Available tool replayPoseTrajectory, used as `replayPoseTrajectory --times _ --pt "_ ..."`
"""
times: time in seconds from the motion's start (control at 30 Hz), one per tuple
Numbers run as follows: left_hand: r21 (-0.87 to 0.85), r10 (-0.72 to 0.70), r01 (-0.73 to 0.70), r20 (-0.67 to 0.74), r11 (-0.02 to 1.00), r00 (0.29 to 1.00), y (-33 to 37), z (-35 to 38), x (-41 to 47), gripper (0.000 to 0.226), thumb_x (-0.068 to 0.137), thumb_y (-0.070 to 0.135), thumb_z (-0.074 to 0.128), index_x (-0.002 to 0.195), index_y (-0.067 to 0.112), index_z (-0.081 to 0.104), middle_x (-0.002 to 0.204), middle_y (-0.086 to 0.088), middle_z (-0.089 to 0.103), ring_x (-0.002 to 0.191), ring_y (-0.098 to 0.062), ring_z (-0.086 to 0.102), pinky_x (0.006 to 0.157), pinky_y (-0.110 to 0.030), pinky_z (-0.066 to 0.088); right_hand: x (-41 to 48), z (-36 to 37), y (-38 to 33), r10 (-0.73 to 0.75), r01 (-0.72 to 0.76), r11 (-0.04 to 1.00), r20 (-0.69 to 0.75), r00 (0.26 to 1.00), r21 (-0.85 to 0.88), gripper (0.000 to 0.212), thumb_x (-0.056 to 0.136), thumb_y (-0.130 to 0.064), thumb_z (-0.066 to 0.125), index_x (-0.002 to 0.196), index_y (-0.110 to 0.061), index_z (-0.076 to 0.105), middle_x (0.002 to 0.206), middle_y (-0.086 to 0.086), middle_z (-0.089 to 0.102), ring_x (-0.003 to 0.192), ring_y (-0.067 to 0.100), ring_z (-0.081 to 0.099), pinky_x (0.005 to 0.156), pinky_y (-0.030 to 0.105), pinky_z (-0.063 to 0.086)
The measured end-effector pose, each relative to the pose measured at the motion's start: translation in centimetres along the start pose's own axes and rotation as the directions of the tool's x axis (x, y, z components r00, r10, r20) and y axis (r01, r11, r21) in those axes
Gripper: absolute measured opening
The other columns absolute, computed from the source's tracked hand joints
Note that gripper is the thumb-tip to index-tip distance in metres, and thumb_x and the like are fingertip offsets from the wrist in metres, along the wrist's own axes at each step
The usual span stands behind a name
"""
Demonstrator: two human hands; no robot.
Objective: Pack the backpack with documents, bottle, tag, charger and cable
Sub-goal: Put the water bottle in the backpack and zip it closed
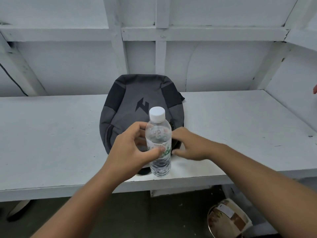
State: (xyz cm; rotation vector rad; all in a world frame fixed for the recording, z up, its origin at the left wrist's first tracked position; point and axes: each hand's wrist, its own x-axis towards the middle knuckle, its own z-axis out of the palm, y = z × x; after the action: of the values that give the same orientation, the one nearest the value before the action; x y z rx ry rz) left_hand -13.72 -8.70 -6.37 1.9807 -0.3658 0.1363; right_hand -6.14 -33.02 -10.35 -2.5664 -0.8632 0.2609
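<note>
A grey and black backpack [135, 107] lies flat on the white bench, its top toward the wall. A clear water bottle [158, 134] with a white cap stands upright in front of it, held around the label by my left hand [132, 148]. My right hand [190, 145] rests at the backpack's near right edge, fingers curled on the dark fabric beside the bottle. Documents, tag, charger and cable are not in view.
The white bench [51, 138] runs left to right, with a white framed wall [205, 69] behind it. A round tin [228, 219] stands on the dark floor below at the right. A fingertip of another person shows at the far right edge [315, 89].
</note>
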Motion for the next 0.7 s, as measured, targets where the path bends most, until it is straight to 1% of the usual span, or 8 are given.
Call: replayPoseTrajectory --times 0.07,0.17,0.23,0.3,0.37,0.43,0.6,0.7 --pt "0.005 0.032 -0.032 0.008 0.999 0.999 0.2 -0.3 0.2 0.051 0.07 0.049 0.084 0.114 0.042 0.06 0.109 0.024 0.073 0.1 -0.003 0.071 0.081 -0.014 0.056 1.0 0.5 0.7 -0.086 0.094 0.961 0.044 0.995 -0.259 0.043 0.09 -0.037 0.072 0.131 -0.03 0.061 0.125 -0.011 0.061 0.11 0.013 0.046 0.096 0.029 0.041" --pt "-0.012 0.072 -0.072 0.02 0.997 0.997 0.4 -0.5 0.3 0.054 0.071 0.047 0.085 0.118 0.038 0.06 0.11 0.021 0.073 0.103 -0.005 0.071 0.083 -0.018 0.058 2.7 -0.4 0.2 -0.254 0.196 0.892 -0.093 0.963 -0.408 0.015 0.089 -0.033 0.072 0.102 -0.026 0.07 0.093 -0.009 0.066 0.084 0.02 0.053 0.073 0.035 0.042" --pt "-0.052 0.092 -0.09 0.037 0.995 0.995 0.4 -0.5 0.4 0.054 0.072 0.041 0.086 0.119 0.037 0.06 0.111 0.017 0.075 0.103 -0.009 0.073 0.082 -0.025 0.062 3.5 -1.6 -0.3 -0.28 0.196 0.923 -0.229 0.932 -0.331 0.016 0.086 -0.022 0.071 0.083 -0.031 0.058 0.071 -0.021 0.048 0.067 0.016 0.043 0.062 0.031 0.037" --pt "-0.087 0.131 -0.127 0.048 0.988 0.99 0.4 -0.3 0.6 0.056 0.074 0.033 0.087 0.122 0.035 0.06 0.113 0.014 0.075 0.104 -0.013 0.074 0.079 -0.03 0.063 4.2 -3.5 -1.0 -0.204 0.164 0.976 -0.332 0.921 -0.147 0.013 0.086 -0.022 0.064 0.088 -0.031 0.055 0.066 -0.029 0.048 0.066 0.003 0.041 0.062 0.019 0.034" --pt "-0.067 0.188 -0.184 0.059 0.981 0.98 0.3 0.1 1.0 0.06 0.074 0.031 0.087 0.126 0.034 0.058 0.116 0.017 0.073 0.108 -0.011 0.072 0.082 -0.028 0.063 5.5 -6.0 -1.5 -0.071 0.09 0.996 -0.404 0.912 0.028 0.009 0.092 -0.025 0.064 0.096 -0.031 0.07 0.09 -0.023 0.07 0.079 -0.004 0.055 0.075 0.013 0.043" --pt "0.024 0.255 -0.257 0.075 0.966 0.964 0.2 0.4 1.8 0.063 0.073 0.037 0.084 0.129 0.034 0.055 0.12 0.02 0.069 0.111 -0.008 0.069 0.087 -0.026 0.061 6.7 -8.8 -1.9 0.062 0.003 0.99 -0.451 0.89 0.142 0.018 0.094 -0.026 0.069 0.11 -0.021 0.075 0.103 -0.007 0.074 0.094 0.007 0.065 0.086 0.022 0.049" --pt "0.218 0.305 -0.351 0.22 0.911 0.927 -2.1 2.0 5.5 0.064 0.075 0.046 0.073 0.134 0.04 0.047 0.128 0.027 0.057 0.114 -0.004 0.062 0.094 -0.036 0.057 8.1 -13.0 -3.3 0.098 -0.037 0.989 -0.455 0.885 0.141 0.019 0.094 -0.025 0.07 0.11 -0.016 0.076 0.083 -0.011 0.067 0.077 0.01 0.06 0.067 0.007 0.041" --pt "0.331 0.327 -0.429 0.321 0.841 0.889 -4.9 3.3 8.4 0.069 0.08 0.028 0.081 0.137 0.039 0.044 0.143 0.016 0.056 0.119 -0.014 0.061 0.092 -0.043 0.056 8.2 -13.2 -3.7 0.103 -0.041 0.988 -0.444 0.89 0.146 0.017 0.094 -0.023 0.069 0.108 -0.015 0.076 0.078 -0.015 0.063 0.072 0.006 0.057 0.065 0.006 0.04"
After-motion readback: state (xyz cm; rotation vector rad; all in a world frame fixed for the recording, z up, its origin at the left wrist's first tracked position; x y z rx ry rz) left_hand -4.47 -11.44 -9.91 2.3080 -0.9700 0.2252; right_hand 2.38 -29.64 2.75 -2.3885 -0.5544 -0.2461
